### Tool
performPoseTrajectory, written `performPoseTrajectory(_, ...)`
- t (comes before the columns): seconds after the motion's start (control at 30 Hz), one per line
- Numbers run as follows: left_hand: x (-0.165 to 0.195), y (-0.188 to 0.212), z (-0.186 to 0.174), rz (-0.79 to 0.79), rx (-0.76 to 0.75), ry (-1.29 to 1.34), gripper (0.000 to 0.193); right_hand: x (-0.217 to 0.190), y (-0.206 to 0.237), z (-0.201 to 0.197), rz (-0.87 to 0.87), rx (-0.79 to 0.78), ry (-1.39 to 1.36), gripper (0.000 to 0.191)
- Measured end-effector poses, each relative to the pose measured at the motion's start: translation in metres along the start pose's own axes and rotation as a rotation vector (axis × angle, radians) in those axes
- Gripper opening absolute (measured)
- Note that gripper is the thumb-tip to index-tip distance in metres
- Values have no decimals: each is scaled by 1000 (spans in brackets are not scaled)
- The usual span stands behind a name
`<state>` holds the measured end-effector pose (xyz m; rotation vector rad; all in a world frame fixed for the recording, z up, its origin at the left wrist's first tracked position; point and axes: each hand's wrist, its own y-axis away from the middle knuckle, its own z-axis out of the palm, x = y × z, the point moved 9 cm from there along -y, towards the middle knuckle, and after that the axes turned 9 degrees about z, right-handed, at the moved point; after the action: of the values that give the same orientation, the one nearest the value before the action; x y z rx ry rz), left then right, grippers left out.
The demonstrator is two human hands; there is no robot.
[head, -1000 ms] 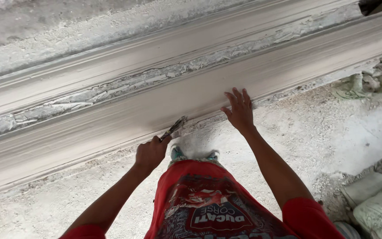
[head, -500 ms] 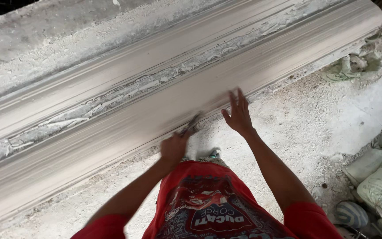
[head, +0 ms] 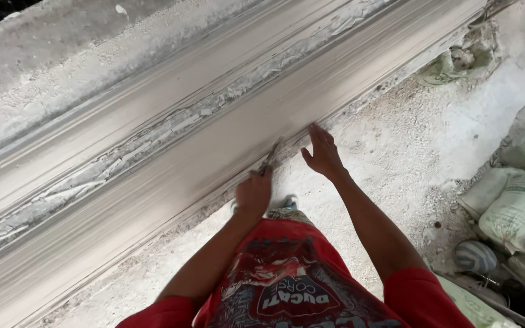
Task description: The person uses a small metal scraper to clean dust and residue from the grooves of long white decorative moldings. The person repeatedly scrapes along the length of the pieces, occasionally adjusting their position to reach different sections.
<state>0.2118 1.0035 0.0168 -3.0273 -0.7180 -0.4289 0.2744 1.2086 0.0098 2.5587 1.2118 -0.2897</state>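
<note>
1. The left hand is closed in a fist around the handle of a small scraping tool. The tool is thin and dark, and its tip points up and to the right, to the lower edge of the long plaster moulding.
2. The right hand is open and holds nothing. Its fingers are spread wide, and the fingertips touch or almost touch the lower edge of the moulding, just beside the tip of the tool.
3. The 2 hands are near each other, the left one a little lower in the picture than the right one.
4. The moulding is a long grey-white profile. It runs diagonally from the lower left to the upper right and has smooth bands along its length. A rough, cracked strip lies between 2 of the smooth bands.
5. The person wears a red shirt with a dark print, and a shoe shows just below the hands.
6. The floor is covered with white dust and crumbs.
7. At the right edge lie several pale sacks, stacked close together.
8. At the upper right, near the end of the moulding, lies a crumpled greenish bag.
</note>
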Motion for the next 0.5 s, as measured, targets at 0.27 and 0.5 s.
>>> performPoseTrajectory(0.27, -14, 10, 2, -22, -82, 111, 39, -1, 1, -6, 13, 14, 0, 73)
performPoseTrajectory(0.5, 17, -34, 12, 1, -35, 33, 37, 1, 4, -4, 51, 45, 38, 75)
